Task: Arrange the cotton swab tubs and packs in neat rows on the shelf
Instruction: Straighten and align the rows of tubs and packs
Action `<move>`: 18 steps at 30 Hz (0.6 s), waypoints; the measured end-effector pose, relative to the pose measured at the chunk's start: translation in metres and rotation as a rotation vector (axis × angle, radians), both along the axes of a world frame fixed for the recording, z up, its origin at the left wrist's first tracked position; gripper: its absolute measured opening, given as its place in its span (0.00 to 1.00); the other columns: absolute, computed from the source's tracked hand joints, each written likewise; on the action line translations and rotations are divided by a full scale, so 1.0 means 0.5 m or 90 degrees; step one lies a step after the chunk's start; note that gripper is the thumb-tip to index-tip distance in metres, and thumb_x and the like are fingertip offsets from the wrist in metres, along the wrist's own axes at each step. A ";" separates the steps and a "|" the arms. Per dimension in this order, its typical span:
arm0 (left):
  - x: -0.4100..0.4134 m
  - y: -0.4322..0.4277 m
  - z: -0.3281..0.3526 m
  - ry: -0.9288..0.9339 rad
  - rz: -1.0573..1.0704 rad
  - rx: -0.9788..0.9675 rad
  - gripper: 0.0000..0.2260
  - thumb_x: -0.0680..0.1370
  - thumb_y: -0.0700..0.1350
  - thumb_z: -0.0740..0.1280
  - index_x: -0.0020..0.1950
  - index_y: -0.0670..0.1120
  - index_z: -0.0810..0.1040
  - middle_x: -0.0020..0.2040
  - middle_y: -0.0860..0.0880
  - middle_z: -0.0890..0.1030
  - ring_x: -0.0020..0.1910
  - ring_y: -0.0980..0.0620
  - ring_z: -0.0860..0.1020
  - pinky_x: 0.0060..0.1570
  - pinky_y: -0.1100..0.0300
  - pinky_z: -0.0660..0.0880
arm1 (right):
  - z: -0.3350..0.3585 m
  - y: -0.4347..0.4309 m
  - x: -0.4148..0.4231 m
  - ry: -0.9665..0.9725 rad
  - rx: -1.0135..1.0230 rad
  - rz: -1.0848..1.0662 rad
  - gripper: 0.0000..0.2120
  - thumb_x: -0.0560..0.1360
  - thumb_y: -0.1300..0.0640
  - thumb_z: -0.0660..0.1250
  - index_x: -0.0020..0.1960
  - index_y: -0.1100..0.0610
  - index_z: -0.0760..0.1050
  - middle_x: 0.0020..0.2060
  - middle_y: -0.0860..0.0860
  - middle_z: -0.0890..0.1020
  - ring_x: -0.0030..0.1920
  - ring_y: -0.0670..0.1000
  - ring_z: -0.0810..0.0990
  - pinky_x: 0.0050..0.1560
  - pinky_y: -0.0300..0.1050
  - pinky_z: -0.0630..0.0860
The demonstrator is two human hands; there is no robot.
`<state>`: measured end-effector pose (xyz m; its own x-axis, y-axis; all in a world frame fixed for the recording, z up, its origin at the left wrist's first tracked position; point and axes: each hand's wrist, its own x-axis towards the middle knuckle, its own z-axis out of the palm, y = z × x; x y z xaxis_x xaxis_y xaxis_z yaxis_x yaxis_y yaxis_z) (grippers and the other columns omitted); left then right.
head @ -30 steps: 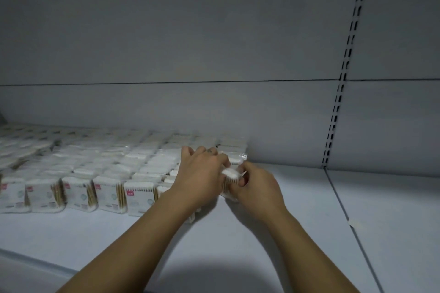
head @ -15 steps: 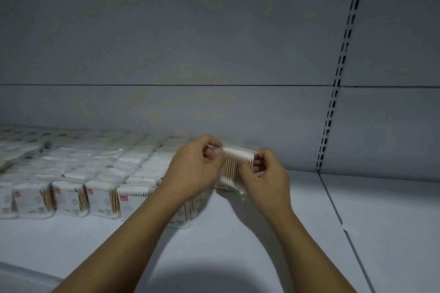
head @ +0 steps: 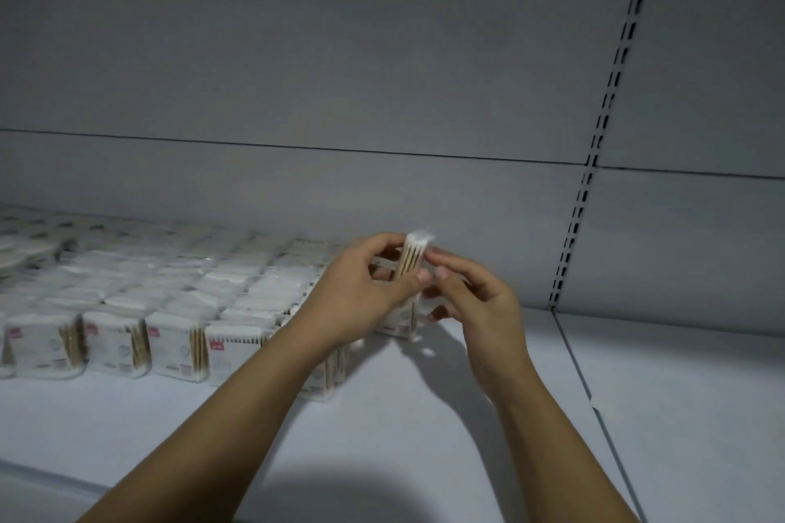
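Note:
I hold one cotton swab pack (head: 413, 257) upright and edge-on above the shelf (head: 382, 437), its wooden sticks showing through clear wrap. My left hand (head: 361, 297) pinches it between thumb and fingers from the left. My right hand (head: 475, 306) meets it from the right, with curled fingertips on its side and lower edge. Rows of matching cotton swab packs (head: 178, 348) stand packed together on the shelf to the left, and the nearest row ends under my left wrist. No tubs can be made out.
A grey back panel (head: 382, 76) closes the shelf behind. A slotted upright rail (head: 594, 132) runs down at the right, and a seam (head: 588, 391) splits the shelf board below it. White shelf surface lies bare right of my hands.
Both hands lifted the pack off the end of the rows and turned it from lying flat to standing edge-on. The view shifted slightly right.

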<state>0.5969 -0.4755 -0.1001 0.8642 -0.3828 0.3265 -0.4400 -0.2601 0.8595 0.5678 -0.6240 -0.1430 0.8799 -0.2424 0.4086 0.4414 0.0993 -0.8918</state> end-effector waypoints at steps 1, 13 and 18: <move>0.002 0.005 0.000 0.008 -0.004 -0.022 0.12 0.76 0.46 0.71 0.59 0.49 0.79 0.49 0.52 0.82 0.41 0.67 0.80 0.38 0.73 0.73 | -0.002 0.003 0.002 -0.003 -0.015 -0.013 0.08 0.73 0.59 0.69 0.52 0.56 0.82 0.51 0.49 0.84 0.43 0.50 0.82 0.40 0.43 0.78; 0.015 0.038 -0.032 0.183 -0.001 -0.176 0.08 0.81 0.38 0.63 0.59 0.44 0.76 0.43 0.47 0.85 0.37 0.57 0.82 0.36 0.68 0.75 | -0.014 0.012 0.016 0.101 0.034 0.008 0.17 0.73 0.65 0.70 0.61 0.59 0.75 0.44 0.59 0.82 0.38 0.48 0.81 0.33 0.39 0.76; 0.032 0.055 -0.042 -0.122 0.128 0.175 0.12 0.79 0.46 0.67 0.63 0.52 0.77 0.57 0.55 0.80 0.56 0.56 0.77 0.58 0.58 0.73 | -0.028 0.006 0.021 0.058 -0.146 -0.112 0.09 0.71 0.61 0.74 0.50 0.54 0.81 0.39 0.51 0.84 0.36 0.45 0.80 0.35 0.38 0.76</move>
